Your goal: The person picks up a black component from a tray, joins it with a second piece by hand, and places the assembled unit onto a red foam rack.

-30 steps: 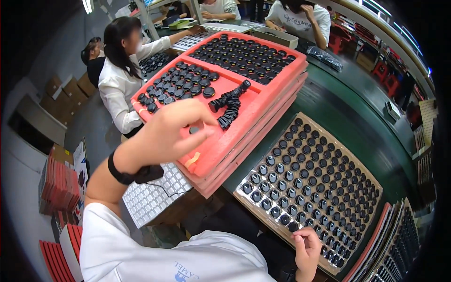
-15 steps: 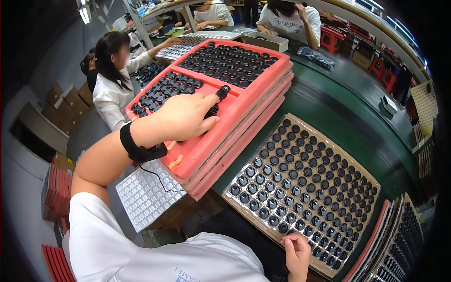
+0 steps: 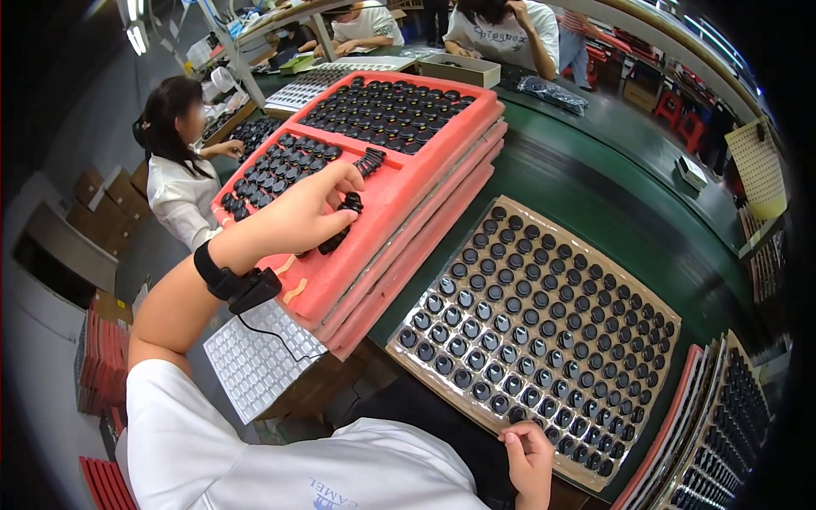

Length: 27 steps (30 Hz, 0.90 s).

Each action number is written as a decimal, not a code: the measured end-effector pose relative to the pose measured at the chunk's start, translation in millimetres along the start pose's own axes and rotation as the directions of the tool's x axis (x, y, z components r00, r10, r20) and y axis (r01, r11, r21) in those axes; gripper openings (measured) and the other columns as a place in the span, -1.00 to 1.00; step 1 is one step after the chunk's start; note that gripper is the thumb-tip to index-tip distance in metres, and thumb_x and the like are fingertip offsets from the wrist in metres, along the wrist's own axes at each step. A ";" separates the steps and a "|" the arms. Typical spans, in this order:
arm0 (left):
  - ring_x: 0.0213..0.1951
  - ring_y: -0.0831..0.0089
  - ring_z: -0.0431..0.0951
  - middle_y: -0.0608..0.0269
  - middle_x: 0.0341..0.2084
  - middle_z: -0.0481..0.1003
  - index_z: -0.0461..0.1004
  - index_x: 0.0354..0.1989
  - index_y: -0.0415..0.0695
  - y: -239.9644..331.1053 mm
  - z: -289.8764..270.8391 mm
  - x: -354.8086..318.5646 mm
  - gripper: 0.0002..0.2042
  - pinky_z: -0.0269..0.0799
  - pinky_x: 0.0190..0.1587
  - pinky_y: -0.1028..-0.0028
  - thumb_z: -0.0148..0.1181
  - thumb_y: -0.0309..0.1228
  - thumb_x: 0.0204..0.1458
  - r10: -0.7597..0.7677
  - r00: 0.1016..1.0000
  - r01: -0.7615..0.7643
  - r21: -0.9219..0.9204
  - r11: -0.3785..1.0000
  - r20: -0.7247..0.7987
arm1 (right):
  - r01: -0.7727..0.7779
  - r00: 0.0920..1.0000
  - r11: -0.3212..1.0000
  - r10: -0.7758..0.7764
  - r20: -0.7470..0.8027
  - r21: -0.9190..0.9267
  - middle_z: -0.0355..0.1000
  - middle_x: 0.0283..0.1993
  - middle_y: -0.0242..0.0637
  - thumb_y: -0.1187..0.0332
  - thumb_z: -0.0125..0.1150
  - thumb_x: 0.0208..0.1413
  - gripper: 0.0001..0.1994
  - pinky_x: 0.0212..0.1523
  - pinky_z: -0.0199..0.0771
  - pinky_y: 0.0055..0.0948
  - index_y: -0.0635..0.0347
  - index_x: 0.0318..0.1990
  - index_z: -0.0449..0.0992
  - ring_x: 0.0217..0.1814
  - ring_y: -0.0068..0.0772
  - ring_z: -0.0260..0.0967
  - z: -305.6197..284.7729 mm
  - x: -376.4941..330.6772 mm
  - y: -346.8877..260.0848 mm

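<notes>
My left hand [image 3: 319, 204] reaches over the topmost red foam tray [image 3: 319, 293], its thumb and fingers apart. Between them lie small black round parts [image 3: 349, 204], and a short row of black parts [image 3: 370, 161] leans just beyond my fingertips. Loose fit or touch between fingers and parts is hard to make out. At the near edge of a clear blister tray [image 3: 501, 208] filled with black round caps [image 3: 541, 299], my right hand [image 3: 530, 455] has its fingers curled and the thumb pressed to them. Whatever the right fingers hold, if anything, is hidden.
More red trays are stacked beneath the top one. An empty white blister tray [image 3: 255, 361] is below my left arm. Upright trays [image 3: 714, 433] stand at the right. A co-worker in white [image 3: 174, 178] sits at the left; others work beyond the green table [image 3: 561, 183].
My left fingers have come away from the row of black parts, which now leans on the red tray. The co-worker at left has drawn an arm back. The whole view has shifted slightly.
</notes>
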State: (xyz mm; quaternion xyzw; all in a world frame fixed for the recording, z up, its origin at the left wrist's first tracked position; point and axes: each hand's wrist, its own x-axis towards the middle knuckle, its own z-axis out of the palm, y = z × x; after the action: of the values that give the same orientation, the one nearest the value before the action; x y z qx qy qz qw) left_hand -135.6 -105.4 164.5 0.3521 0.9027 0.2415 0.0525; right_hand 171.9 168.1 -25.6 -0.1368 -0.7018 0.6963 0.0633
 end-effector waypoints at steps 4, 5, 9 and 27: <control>-0.19 0.52 0.38 0.33 -0.22 0.33 0.24 -0.05 -0.17 -13.3 -4.9 -2.3 -0.67 0.33 -0.14 0.52 0.08 -0.55 -0.01 -0.051 0.998 0.040 -0.305 0.952 -0.029 | 0.012 1.000 1.000 -0.012 -0.002 -0.023 0.42 -0.36 -0.25 0.57 0.08 0.06 -0.95 -0.30 0.34 -0.62 0.38 -0.34 0.45 -0.35 -0.53 0.37 4.7 1.4 -3.8; -0.18 0.54 0.38 0.32 -0.20 0.33 0.23 -0.03 -0.18 -18.0 -4.2 -2.8 -0.67 0.33 -0.13 0.53 0.08 -0.55 -0.01 -0.004 0.997 -0.028 -0.388 0.921 -0.082 | 0.018 1.000 0.999 -0.018 0.002 -0.031 0.42 -0.36 -0.25 0.57 0.08 0.06 -0.95 -0.30 0.33 -0.63 0.37 -0.34 0.45 -0.35 -0.54 0.36 6.4 1.4 -5.3; -0.17 0.59 0.37 0.28 -0.15 0.32 0.21 -0.01 -0.20 -21.9 -6.9 -15.5 -0.65 0.33 -0.12 0.56 0.07 -0.56 0.01 0.028 0.978 -0.150 -0.609 0.779 -0.205 | -0.008 1.000 1.000 0.008 -0.002 0.030 0.42 -0.37 -0.27 0.57 0.09 0.05 -0.95 -0.32 0.31 -0.64 0.35 -0.34 0.46 -0.37 -0.56 0.34 15.6 -0.8 -9.7; -0.07 0.26 0.40 -0.07 -0.07 0.32 0.22 -0.07 -0.20 57.0 137.9 -85.0 -0.66 0.34 0.00 0.31 0.16 -0.56 -0.01 0.337 0.865 -0.463 -0.849 0.254 -0.371 | -0.090 0.924 0.766 -0.175 0.341 0.637 0.33 0.00 -0.19 0.48 0.19 0.04 -0.65 -0.04 0.39 -0.43 0.33 -0.01 0.29 -0.01 -0.39 0.32 102.1 47.9 -70.4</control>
State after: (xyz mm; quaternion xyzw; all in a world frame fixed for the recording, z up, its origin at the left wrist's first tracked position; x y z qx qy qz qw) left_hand -0.8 -70.4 64.0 0.4639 0.4927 0.7256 0.1249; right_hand 90.4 84.0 37.3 0.0474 -0.4229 0.9048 -0.0151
